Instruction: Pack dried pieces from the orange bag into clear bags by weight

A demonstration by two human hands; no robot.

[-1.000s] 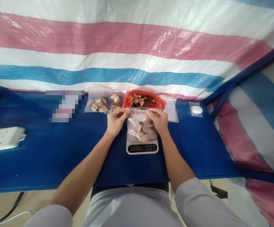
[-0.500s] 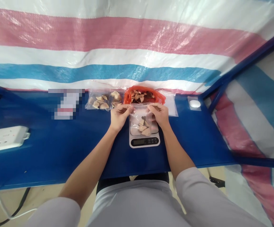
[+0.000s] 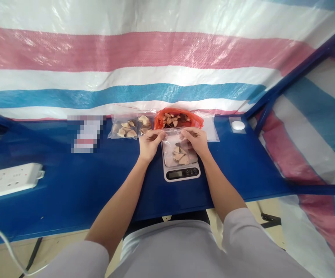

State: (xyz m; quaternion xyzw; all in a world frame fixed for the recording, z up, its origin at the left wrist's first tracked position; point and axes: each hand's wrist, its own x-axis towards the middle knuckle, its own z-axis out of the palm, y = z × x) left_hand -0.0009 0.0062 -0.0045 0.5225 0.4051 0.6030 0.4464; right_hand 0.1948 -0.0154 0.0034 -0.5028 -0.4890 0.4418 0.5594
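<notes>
1. The clear bag [image 3: 179, 143] sits on the little scale [image 3: 181, 173], with a few pale and brown pieces [image 3: 180, 155] lying at the bottom of it
2. Our left hand [image 3: 149, 143] and our right hand [image 3: 197, 142] each hold the top edge of the clear bag, and the fingers of both hands are pinched together on that edge
3. What has changed: a moment ago our two hands were a bit more apart on the top edge, and now they have slid closer to each other
4. The clear bag has not left the scale, and the pieces are still inside it
5. We think this means the work on the top edge is still going on, since both hands are still holding it
6. Just behind our hands stands a red bag [image 3: 198, 122], open and full of the same kind of pieces
7. Left of the red bag lies another clear bag with pieces [image 3: 128, 129], flat on the blue worktop [image 3: 69, 173]
8. Well apart on the left lies a white power strip [image 3: 9, 180], and a striped sheet [image 3: 156, 50] hangs behind it all
</notes>
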